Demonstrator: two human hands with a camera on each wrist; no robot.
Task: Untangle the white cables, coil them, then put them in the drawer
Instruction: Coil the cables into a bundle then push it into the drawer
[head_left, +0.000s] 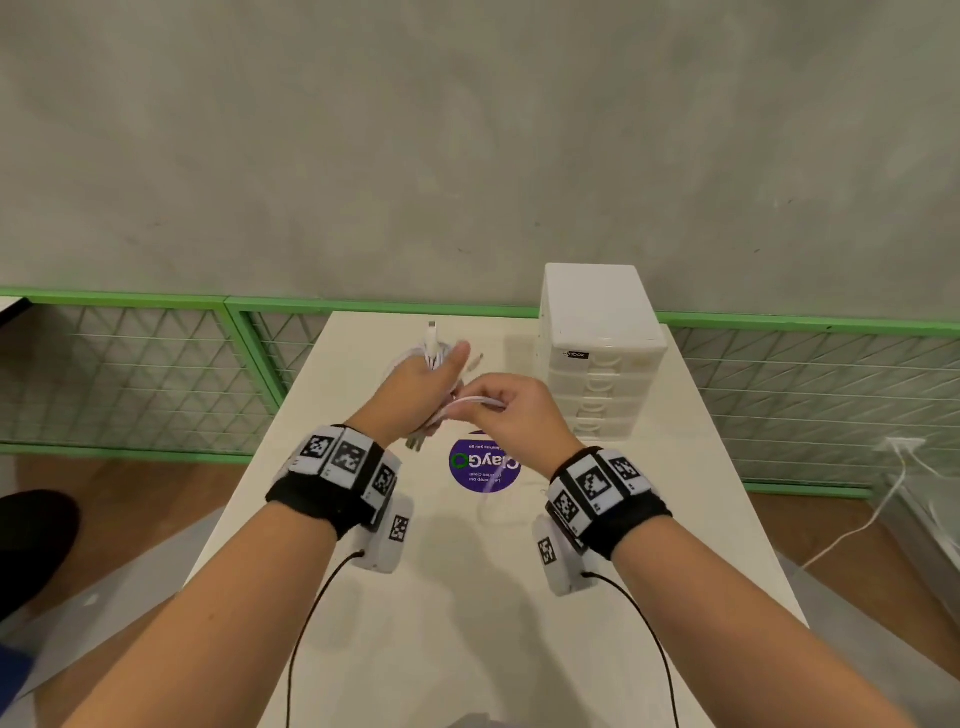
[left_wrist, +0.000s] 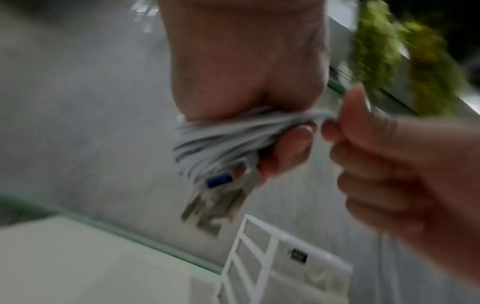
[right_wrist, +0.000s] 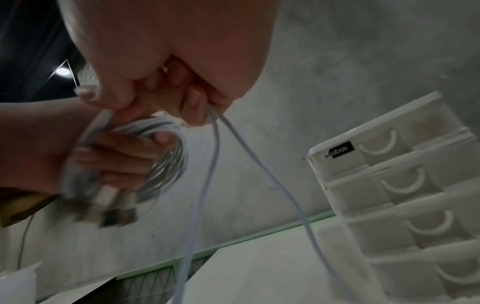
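My left hand (head_left: 423, 387) grips a bundle of coiled white cables (left_wrist: 221, 139) above the white table (head_left: 467, 597). Metal USB plugs (left_wrist: 215, 205), one with a blue insert, hang below the fist, and one plug end sticks up past the thumb (head_left: 432, 332). My right hand (head_left: 511, 410) is just right of it and pinches loose white cable strands (right_wrist: 215, 144) that droop toward the table. The white drawer unit (head_left: 597, 353), with several drawers, all shut, stands at the table's back right, close to my right hand.
A round purple sticker (head_left: 483, 465) lies on the table under my hands. A green-framed wire fence (head_left: 156, 364) runs behind the table, with a grey wall above. Another white cable (head_left: 883, 509) trails on the floor at right. A dark shoe (head_left: 31, 545) shows at left.
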